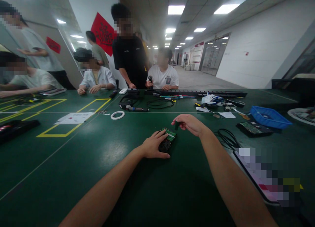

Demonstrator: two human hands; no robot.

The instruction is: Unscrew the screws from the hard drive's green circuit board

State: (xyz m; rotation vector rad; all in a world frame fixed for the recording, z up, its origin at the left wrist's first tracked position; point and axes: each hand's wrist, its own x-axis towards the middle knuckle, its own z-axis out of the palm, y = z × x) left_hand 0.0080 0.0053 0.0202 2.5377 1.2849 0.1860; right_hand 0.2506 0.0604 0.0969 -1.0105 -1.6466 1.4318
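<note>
A black hard drive (pixel 167 144) with a green circuit board on its upper face lies on the green table in front of me. My left hand (pixel 155 144) rests over its left side, fingers across the board and thumb along the near edge, holding it against the table. Just beyond the drive's far right corner, my right hand (pixel 188 123) is raised with its fingers closed around a small dark tool (pixel 177 125). The tool points down beside the drive; its tip is too small to make out, so I cannot tell if it touches.
To the right lie a black cable (pixel 227 138), a second board-faced unit (pixel 254 128), a blue basket (pixel 270 117) and a tablet-like device (pixel 258 177). Farther off are a white tape roll (pixel 117 115), gloves (pixel 213 99) and a paper sheet (pixel 75 118). Several people are across the table.
</note>
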